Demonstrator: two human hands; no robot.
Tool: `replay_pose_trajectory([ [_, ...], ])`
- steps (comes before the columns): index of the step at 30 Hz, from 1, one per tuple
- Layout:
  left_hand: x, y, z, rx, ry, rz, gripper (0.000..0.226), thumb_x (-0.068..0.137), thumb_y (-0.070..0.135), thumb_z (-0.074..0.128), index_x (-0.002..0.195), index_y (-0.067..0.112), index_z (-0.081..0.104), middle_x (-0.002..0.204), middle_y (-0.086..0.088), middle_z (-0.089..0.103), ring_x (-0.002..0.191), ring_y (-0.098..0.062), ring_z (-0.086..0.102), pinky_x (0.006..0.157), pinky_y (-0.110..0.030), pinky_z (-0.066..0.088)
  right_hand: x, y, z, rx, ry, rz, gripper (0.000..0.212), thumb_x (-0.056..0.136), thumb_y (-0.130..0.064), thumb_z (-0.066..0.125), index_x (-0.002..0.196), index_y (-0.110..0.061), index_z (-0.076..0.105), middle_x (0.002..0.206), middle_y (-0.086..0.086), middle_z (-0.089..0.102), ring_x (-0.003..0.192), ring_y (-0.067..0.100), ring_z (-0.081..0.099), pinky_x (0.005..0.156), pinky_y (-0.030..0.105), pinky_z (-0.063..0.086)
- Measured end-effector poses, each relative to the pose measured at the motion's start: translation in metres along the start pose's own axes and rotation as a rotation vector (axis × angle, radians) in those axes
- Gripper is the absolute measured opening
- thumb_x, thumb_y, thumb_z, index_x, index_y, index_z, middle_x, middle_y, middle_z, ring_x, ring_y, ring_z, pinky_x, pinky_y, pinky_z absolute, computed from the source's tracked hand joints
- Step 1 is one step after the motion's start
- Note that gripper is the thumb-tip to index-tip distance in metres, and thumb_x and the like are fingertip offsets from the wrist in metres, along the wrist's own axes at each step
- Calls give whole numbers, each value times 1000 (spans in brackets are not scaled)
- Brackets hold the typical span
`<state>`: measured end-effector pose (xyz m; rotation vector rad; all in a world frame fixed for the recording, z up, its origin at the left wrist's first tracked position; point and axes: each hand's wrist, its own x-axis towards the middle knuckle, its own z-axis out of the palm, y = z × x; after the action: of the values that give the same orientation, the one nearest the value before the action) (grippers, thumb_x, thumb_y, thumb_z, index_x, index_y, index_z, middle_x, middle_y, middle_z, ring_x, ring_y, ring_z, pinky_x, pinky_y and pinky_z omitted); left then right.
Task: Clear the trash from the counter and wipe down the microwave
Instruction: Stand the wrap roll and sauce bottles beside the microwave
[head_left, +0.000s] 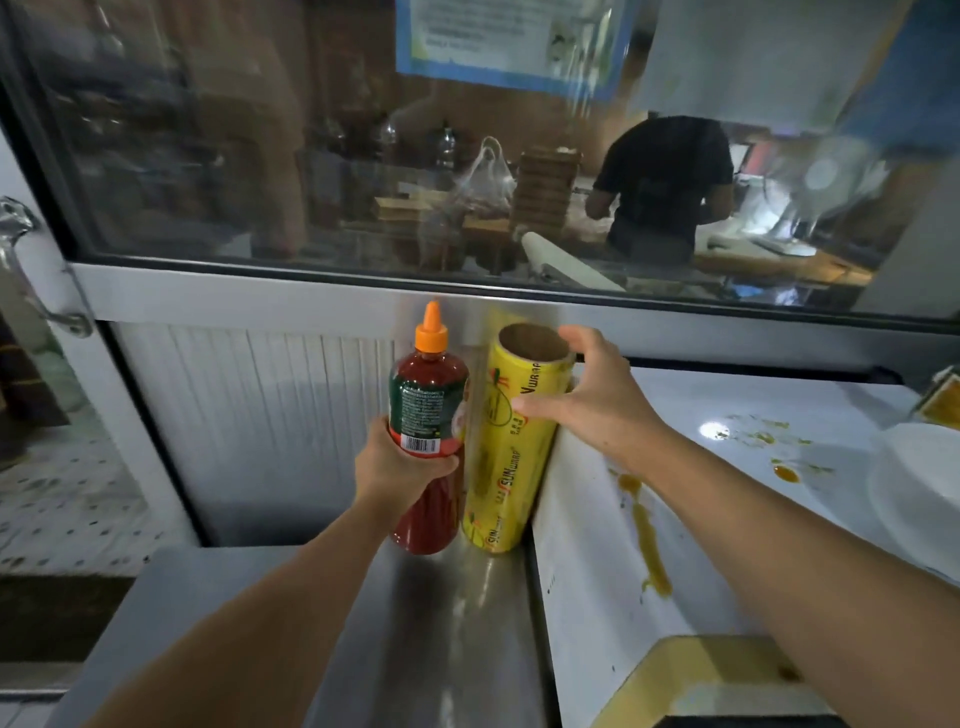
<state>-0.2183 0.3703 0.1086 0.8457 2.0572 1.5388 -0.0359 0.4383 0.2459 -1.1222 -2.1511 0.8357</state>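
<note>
Fingers (447, 465) of the left hand (400, 467) are curled round the middle of a red sauce bottle (428, 415), which is gripped upright with its orange cap (431, 332) on top and its base at or just above the steel bench (441, 623). Fingers (540, 408) of the right hand (597, 400) are spread wide about the upper part of a yellow roll of cling wrap (506, 457); the thumb is laid on its front and the other fingertips reach over the rim of its cardboard core, though whether it is firmly held cannot be told. The roll is stood on end just beside the bottle, wedged between it and the white microwave (727, 441).

Yellow-brown sauce smears (644, 530) are seen running down the microwave's top and side. A yellow sponge-like pad (717, 670) is placed at the near right, a white plate (919, 478) at the far right edge.

Behind the bottle and roll, a ribbed white panel (249, 415) and a metal frame are found under a glass window (415, 156), through which a person in a dark shirt (665, 182), stacked boxes (545, 192) and a plastic bag (485, 179) are visible.
</note>
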Motion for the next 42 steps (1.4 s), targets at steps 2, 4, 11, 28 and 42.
replay_pose_trajectory([
  [2,5,-5,5,0,-3,1,75,54,18,90,115,19,46,104,4,60,94,-16,58,81,-30,48,2,6,-2,-13,-1,1,91,65,-30,84,139,-24,32,141,0,36,133,17,30,104,33,32],
  [4,8,-9,9,-1,-12,0,75,56,17,89,117,18,45,104,4,59,94,-15,56,81,-29,47,4,10,-2,-17,-4,9,91,65,-30,84,139,-25,32,141,-1,35,133,17,30,102,33,32],
  [11,17,-30,23,-3,-29,-14,79,58,13,88,122,16,42,106,5,55,96,-13,53,80,-28,46,10,22,6,-18,-1,7,91,64,-33,84,139,-25,33,140,-1,37,132,17,32,104,35,36],
  [28,37,-46,44,10,-7,7,81,55,15,90,122,13,43,111,-1,58,98,-19,55,83,-34,48,15,35,4,-17,-11,-9,92,62,-32,85,138,-26,34,139,-4,38,131,15,33,102,33,35],
  [42,28,-45,39,-55,-89,-55,84,56,7,89,124,15,39,117,-3,56,105,-21,54,91,-38,48,7,28,3,-12,-20,-3,94,62,-32,85,140,-26,32,141,-3,37,132,15,32,103,33,35],
])
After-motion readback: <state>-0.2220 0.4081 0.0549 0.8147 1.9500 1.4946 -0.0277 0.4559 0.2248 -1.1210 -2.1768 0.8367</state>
